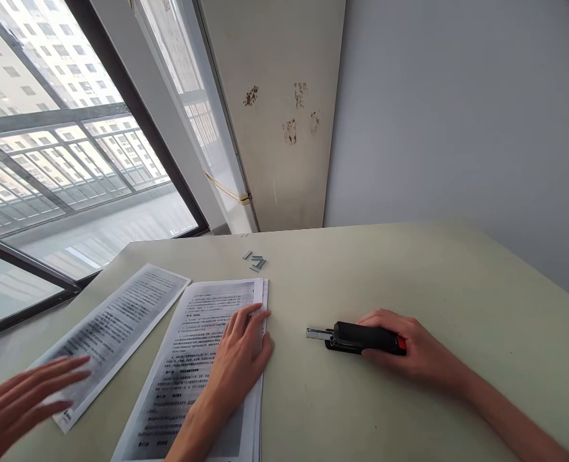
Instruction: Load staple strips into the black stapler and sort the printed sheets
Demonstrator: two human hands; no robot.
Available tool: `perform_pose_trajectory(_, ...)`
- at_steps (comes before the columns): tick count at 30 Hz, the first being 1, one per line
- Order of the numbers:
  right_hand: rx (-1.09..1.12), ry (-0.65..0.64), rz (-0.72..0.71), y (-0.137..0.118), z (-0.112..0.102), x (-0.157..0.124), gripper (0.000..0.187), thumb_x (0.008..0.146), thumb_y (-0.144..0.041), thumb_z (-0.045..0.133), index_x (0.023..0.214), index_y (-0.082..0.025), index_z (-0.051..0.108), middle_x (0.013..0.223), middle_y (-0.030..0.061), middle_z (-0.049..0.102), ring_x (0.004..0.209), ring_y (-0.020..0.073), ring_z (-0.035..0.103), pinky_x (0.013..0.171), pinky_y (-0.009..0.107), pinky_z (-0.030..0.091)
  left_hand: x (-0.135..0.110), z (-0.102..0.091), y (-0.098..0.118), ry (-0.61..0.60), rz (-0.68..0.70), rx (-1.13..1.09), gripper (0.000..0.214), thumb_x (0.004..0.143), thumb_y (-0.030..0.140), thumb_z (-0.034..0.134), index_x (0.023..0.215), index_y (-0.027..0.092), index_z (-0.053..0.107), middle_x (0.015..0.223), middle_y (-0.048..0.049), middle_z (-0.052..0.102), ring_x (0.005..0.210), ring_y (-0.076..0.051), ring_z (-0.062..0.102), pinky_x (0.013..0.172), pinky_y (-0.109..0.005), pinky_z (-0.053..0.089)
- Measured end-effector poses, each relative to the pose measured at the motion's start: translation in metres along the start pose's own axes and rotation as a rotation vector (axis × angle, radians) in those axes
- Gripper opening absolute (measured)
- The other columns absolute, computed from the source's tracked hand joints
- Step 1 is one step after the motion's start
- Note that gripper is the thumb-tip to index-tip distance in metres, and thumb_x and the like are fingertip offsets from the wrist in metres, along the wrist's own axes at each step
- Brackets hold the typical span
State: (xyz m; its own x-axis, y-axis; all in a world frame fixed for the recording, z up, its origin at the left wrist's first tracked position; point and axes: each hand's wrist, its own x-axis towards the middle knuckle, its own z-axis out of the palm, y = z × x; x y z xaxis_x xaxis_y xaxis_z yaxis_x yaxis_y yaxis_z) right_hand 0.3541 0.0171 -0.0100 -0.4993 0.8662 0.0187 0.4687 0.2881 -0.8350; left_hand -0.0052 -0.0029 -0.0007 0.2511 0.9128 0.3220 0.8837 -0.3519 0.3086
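Observation:
My left hand (239,353) lies palm down on a stack of printed sheets (169,372), its fingertips near the right edge and the thumb apart. To the right, my right hand (404,343) is closed round a black stapler (366,338) with a red patch at its rear. The stapler lies along the table and points left, and a metal strip (319,333) sticks out of its front. Its far side is partly hidden by my fingers. Past the top of the stack are several short strips of staples (257,262).
Another person's hand (34,398), fingers spread, comes in at the left edge over a separate printed sheet (125,314). The pale green table (433,269) ends at a grey wall (458,115). A window (72,128) stands at the left, beside a stained cream panel (284,173).

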Motion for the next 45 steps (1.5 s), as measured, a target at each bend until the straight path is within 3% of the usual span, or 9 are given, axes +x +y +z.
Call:
perform_pose_trajectory(12, -0.006, -0.012, 0.010, 0.001, -0.001, -0.001, 0.027, 0.098, -0.050, 0.069, 0.117, -0.031, 0.073, 0.120, 0.0041, 0.075, 0.104, 0.0238, 0.071, 0.087, 0.032, 0.055, -0.001, 0.000, 0.002, -0.001, -0.007, 0.006, 0.040, 0.098, 0.022, 0.053, 0.133, 0.039, 0.060, 0.142, -0.0049, 0.064, 0.133, -0.031, 0.063, 0.111, -0.054, 0.058)
perform_pose_trajectory(21, 0.001, -0.007, 0.021, -0.004, -0.001, -0.001, 0.029, 0.098, -0.053, 0.068, 0.114, -0.029, 0.074, 0.118, 0.0054, 0.076, 0.103, 0.0250, 0.070, 0.087, 0.034, 0.054, -0.010, 0.000, 0.028, -0.044, 0.077, 0.013, 0.054, 0.100, 0.023, 0.056, 0.150, 0.044, 0.051, 0.156, -0.0014, 0.058, 0.150, -0.031, 0.050, 0.118, -0.053, 0.056)
perform_pose_trajectory(27, -0.004, -0.008, -0.005, -0.004, 0.000, 0.001, 0.029, 0.098, -0.051, 0.067, 0.114, -0.028, 0.074, 0.118, 0.0078, 0.076, 0.103, 0.0271, 0.071, 0.088, 0.037, 0.055, -0.018, 0.006, 0.039, -0.127, 0.158, 0.026, 0.037, 0.106, 0.022, 0.048, 0.142, 0.027, 0.056, 0.157, -0.0094, 0.058, 0.153, -0.029, 0.047, 0.117, -0.052, 0.054)
perform_pose_trajectory(30, -0.002, -0.012, -0.001, -0.006, -0.001, -0.001, 0.027, 0.098, -0.049, 0.067, 0.115, -0.029, 0.074, 0.118, 0.0067, 0.076, 0.102, 0.0259, 0.071, 0.087, 0.035, 0.055, -0.017, 0.005, 0.033, -0.147, 0.140, 0.050, 0.035, 0.108, 0.029, 0.048, 0.142, 0.025, 0.057, 0.159, -0.0103, 0.056, 0.155, -0.029, 0.042, 0.119, -0.051, 0.051)
perform_pose_trajectory(33, 0.000, -0.008, 0.014, -0.006, -0.001, -0.002, 0.025, 0.098, -0.047, 0.068, 0.115, -0.030, 0.073, 0.118, 0.0052, 0.076, 0.102, 0.0247, 0.071, 0.085, 0.033, 0.055, -0.011, -0.002, 0.002, -0.124, -0.023, 0.123, 0.049, 0.108, 0.047, 0.048, 0.150, 0.023, 0.051, 0.165, -0.0124, 0.048, 0.159, -0.033, 0.034, 0.124, -0.058, 0.042)
perform_pose_trajectory(38, -0.005, 0.005, 0.027, -0.006, -0.001, -0.002, 0.025, 0.097, -0.049, 0.069, 0.112, -0.029, 0.074, 0.114, 0.0047, 0.076, 0.095, 0.0234, 0.071, 0.080, 0.032, 0.055, -0.011, -0.029, -0.084, 0.053, -0.604, 0.369, 0.086, 0.100, 0.065, 0.037, 0.154, -0.002, 0.043, 0.167, -0.0340, 0.034, 0.161, -0.047, 0.021, 0.127, -0.066, 0.025)
perform_pose_trajectory(40, 0.003, 0.017, 0.034, -0.009, -0.001, -0.002, 0.025, 0.097, -0.049, 0.069, 0.111, -0.029, 0.075, 0.113, 0.0044, 0.077, 0.095, 0.0233, 0.071, 0.079, 0.031, 0.055, -0.019, -0.040, -0.108, 0.091, -0.831, 0.434, 0.098, 0.099, 0.071, 0.027, 0.157, -0.008, 0.037, 0.166, -0.0387, 0.029, 0.159, -0.055, 0.018, 0.123, -0.074, 0.019)
perform_pose_trajectory(42, 0.010, 0.024, 0.036, -0.012, -0.001, -0.002, 0.024, 0.096, -0.048, 0.070, 0.111, -0.029, 0.075, 0.113, 0.0040, 0.077, 0.096, 0.0232, 0.071, 0.079, 0.031, 0.055, -0.027, -0.045, -0.114, 0.042, -0.936, 0.439, 0.103, 0.099, 0.073, 0.017, 0.157, -0.010, 0.037, 0.163, -0.0408, 0.033, 0.154, -0.059, 0.026, 0.119, -0.079, 0.017)
perform_pose_trajectory(45, 0.015, 0.024, 0.040, -0.013, -0.001, -0.001, 0.024, 0.097, -0.048, 0.070, 0.111, -0.029, 0.075, 0.112, 0.0040, 0.077, 0.095, 0.0227, 0.071, 0.080, 0.031, 0.055, -0.033, -0.042, -0.094, 0.019, -0.804, 0.518, 0.097, 0.100, 0.069, 0.019, 0.157, -0.006, 0.040, 0.156, -0.0375, 0.048, 0.148, -0.055, 0.040, 0.117, -0.073, 0.027)
